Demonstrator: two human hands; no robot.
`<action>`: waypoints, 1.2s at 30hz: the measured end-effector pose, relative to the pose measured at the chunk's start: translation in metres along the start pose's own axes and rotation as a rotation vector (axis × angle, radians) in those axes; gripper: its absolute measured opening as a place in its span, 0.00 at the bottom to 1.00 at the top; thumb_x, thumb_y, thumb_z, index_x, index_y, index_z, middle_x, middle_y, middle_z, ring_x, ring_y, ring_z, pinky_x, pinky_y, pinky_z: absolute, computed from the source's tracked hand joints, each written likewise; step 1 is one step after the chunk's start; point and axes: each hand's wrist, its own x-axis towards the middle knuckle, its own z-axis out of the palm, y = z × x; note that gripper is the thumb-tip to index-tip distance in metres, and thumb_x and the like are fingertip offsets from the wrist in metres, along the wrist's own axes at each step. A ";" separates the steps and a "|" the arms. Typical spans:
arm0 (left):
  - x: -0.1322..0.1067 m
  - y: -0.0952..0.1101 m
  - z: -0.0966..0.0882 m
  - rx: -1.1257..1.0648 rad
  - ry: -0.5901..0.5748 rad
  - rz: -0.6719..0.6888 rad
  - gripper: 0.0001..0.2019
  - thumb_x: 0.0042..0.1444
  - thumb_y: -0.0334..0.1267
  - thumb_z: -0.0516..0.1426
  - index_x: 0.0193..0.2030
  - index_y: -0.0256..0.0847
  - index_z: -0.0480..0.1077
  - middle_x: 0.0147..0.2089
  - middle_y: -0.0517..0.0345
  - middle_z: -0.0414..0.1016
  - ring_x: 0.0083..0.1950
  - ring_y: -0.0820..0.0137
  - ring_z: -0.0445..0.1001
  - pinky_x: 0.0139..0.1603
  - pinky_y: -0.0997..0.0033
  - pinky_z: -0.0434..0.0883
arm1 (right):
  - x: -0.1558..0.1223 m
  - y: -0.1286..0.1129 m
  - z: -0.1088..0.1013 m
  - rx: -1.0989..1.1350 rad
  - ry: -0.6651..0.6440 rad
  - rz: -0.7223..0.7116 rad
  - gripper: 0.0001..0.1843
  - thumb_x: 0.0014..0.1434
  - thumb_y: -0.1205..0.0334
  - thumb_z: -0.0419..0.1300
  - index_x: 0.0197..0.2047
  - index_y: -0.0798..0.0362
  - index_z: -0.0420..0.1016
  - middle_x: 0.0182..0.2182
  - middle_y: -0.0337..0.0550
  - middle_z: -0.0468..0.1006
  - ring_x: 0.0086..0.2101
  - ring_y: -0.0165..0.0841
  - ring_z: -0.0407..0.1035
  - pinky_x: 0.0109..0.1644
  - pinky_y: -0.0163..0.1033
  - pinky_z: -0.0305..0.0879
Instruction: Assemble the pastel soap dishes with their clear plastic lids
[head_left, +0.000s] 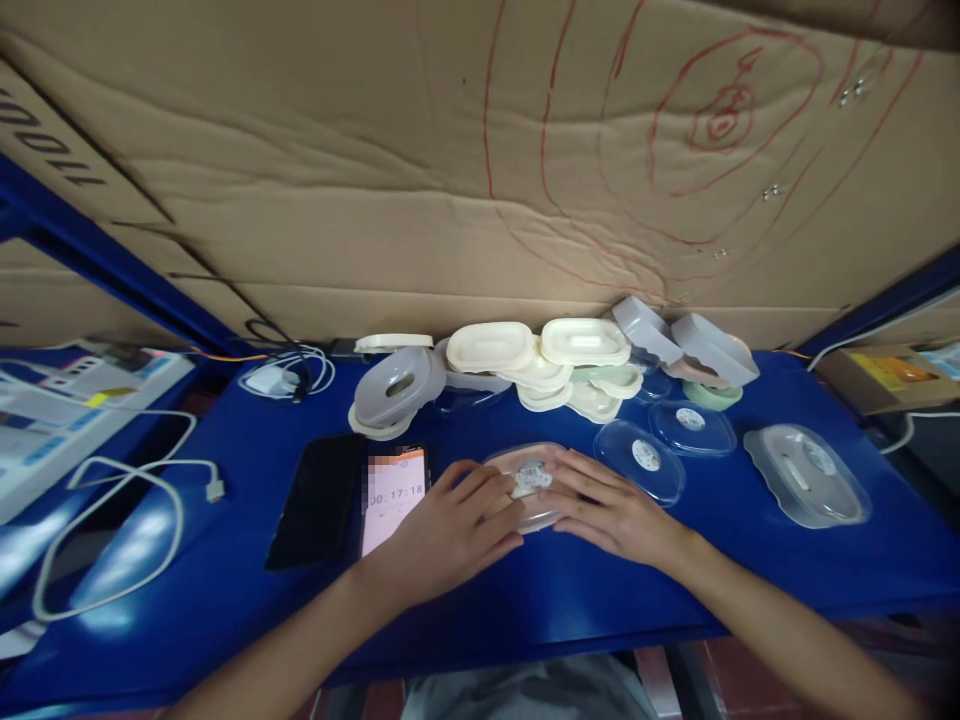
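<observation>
A pinkish oval plastic box with a clear lid (559, 452) and a round label lies at the front middle of the blue table. My left hand (471, 510) grips its left side, with bent fingers over the lid near the label. From the right, my right hand (600, 505) holds the other side, its fingers stretched across the lid. My hands cover much of the box, and both thumbs are partly hidden. Two loose clear lids with round labels, a nearer lid (634, 470) and a farther lid (691, 428), lie right of my right hand.
Cream trays (491, 347), grey boxes (397, 385) and other plastic parts are heaped along the cardboard wall (337, 200). A lidded box (810, 475) sits far right. Left of my hands lie a lit phone (394, 500) showing a timer, a dark phone (315, 500) and a white cable (180, 500).
</observation>
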 end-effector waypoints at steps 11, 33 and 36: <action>-0.006 0.011 0.006 0.230 0.005 0.148 0.11 0.68 0.33 0.63 0.55 0.38 0.73 0.52 0.48 0.80 0.55 0.55 0.77 0.51 0.54 0.71 | -0.004 0.002 0.006 0.013 -0.053 -0.012 0.28 0.74 0.66 0.60 0.74 0.50 0.67 0.72 0.54 0.68 0.74 0.44 0.56 0.78 0.58 0.58; 0.001 0.000 -0.012 -0.034 0.240 0.061 0.04 0.70 0.32 0.59 0.47 0.39 0.76 0.48 0.48 0.82 0.47 0.62 0.81 0.48 0.60 0.78 | -0.160 0.041 -0.126 -0.745 0.613 0.769 0.41 0.62 0.42 0.72 0.72 0.50 0.72 0.68 0.58 0.72 0.65 0.61 0.70 0.69 0.65 0.67; 0.004 0.002 -0.006 -0.044 0.177 0.069 0.05 0.71 0.31 0.57 0.45 0.39 0.76 0.48 0.49 0.81 0.46 0.61 0.80 0.47 0.59 0.77 | -0.244 0.066 -0.154 -0.867 0.762 1.013 0.42 0.59 0.34 0.69 0.69 0.50 0.77 0.64 0.57 0.77 0.62 0.66 0.72 0.66 0.70 0.66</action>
